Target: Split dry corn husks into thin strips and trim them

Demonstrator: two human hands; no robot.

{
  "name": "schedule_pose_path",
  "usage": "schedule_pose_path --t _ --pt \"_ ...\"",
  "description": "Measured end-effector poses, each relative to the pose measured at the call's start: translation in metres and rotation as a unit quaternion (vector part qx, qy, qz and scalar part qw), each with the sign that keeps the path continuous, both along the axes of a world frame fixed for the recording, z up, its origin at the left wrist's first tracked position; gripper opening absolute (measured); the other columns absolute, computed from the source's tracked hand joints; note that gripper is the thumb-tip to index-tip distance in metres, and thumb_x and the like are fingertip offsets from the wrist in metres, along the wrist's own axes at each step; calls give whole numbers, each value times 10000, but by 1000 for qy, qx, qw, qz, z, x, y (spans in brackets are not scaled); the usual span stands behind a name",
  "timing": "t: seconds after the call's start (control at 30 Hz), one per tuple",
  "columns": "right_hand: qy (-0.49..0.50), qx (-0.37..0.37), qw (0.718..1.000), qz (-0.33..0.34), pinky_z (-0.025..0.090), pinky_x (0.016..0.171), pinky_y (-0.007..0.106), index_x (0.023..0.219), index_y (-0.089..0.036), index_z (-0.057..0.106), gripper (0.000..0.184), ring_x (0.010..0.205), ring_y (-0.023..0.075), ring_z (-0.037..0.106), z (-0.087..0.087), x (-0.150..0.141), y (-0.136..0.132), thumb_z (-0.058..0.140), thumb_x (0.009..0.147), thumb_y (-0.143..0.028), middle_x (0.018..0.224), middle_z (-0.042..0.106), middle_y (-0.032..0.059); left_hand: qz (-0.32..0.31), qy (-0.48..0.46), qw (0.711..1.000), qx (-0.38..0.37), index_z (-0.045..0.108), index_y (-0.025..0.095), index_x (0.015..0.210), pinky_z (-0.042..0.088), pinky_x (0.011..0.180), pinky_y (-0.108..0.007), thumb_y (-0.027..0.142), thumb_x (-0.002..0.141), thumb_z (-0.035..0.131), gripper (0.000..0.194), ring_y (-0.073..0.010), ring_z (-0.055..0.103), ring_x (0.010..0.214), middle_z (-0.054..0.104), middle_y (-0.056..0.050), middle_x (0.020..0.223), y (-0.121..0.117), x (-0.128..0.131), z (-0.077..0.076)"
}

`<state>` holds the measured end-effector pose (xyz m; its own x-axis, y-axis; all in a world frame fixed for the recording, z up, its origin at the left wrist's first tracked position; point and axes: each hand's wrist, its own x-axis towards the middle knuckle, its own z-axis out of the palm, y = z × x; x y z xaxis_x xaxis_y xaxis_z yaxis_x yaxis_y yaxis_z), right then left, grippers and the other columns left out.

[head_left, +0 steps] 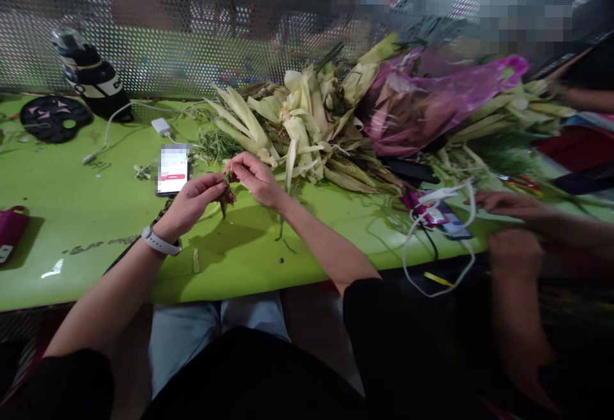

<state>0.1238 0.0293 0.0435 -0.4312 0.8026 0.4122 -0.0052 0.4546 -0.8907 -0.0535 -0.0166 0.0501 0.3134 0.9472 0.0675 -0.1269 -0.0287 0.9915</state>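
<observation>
Shirt [254, 378], 2 hands [189, 206] [256, 180] on greenery [224, 200]

A lime-green tabletop [115, 215] is backed by a perforated metal panel [192, 43], and both are dimly, unevenly lit.

Top-right people are all pixelated, the magenta case [12, 233] gets chopped at the left edge, phone screen [173, 171]'s partly blurred.
</observation>
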Motion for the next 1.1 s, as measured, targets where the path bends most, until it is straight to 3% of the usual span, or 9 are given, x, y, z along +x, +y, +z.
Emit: schedule_pose_path --t 0.1,0.2,0.37,0.57,0.67,0.77,0.87,0.97,1.1 --pt "-12 18 1000 1 487 815 302 890 -201 537 347 814 139 557 0 1 1 474 952 -536 848 584 26 85 60 990 99 682 159 914 515 723 -255 257 769 775 198 -130 619 740 672 -42 819 0 -1 2" --pt "-8 9 1000 12 485 820 306 898 -200 543 335 839 147 567 0 2 2 478 951 -525 878 597 35 163 132 950 230 697 204 976 507 773 -283 210 721 812 280 -145 600 803 647 -35 876 2 -4 3" --pt "-19 -15 1000 14 474 820 302 873 -200 542 338 822 145 541 1 2 2 484 943 -525 840 568 21 145 229 896 353 768 274 937 499 835 -378 266 757 776 180 -208 591 900 655 -62 953 9 -8 1" --pt "-25 -47 997 60 473 837 299 852 -199 547 328 822 138 536 5 3 1 526 923 -519 845 579 16 95 292 856 416 774 305 959 467 863 -425 273 754 766 207 -229 584 885 658 -72 937 13 -17 -1" --pt "-11 -61 996 68 483 829 294 841 -203 552 341 820 138 540 5 3 2 545 908 -537 835 580 15 74 282 863 413 758 284 950 464 883 -428 254 772 742 182 -229 578 905 651 -75 969 11 -18 1" --pt "18 -75 994 81 493 804 290 836 -199 552 343 792 132 547 4 3 2 562 902 -535 805 579 9 80 226 894 379 718 243 945 464 913 -415 231 820 694 128 -231 570 983 636 -88 1037 7 -13 4" --pt "33 -89 991 94 501 796 288 829 -194 550 332 771 126 564 4 3 1 574 902 -517 790 589 5 93 136 938 303 677 219 915 479 874 -354 245 871 653 56 -204 574 968 627 -87 1023 1 -6 6" --pt "29 -96 990 98 503 805 287 832 -192 555 312 773 123 579 4 3 0 571 913 -493 795 599 6 101 56 971 208 660 205 887 483 777 -280 306 879 666 102 -158 569 851 619 -69 953 -1 0 5" --pt "40 -94 989 103 499 798 285 843 -185 561 296 765 120 585 1 3 2 569 921 -470 787 602 6 91 21 979 182 689 213 988 488 780 -268 332 887 656 159 -146 577 841 632 -60 954 -1 -2 6"
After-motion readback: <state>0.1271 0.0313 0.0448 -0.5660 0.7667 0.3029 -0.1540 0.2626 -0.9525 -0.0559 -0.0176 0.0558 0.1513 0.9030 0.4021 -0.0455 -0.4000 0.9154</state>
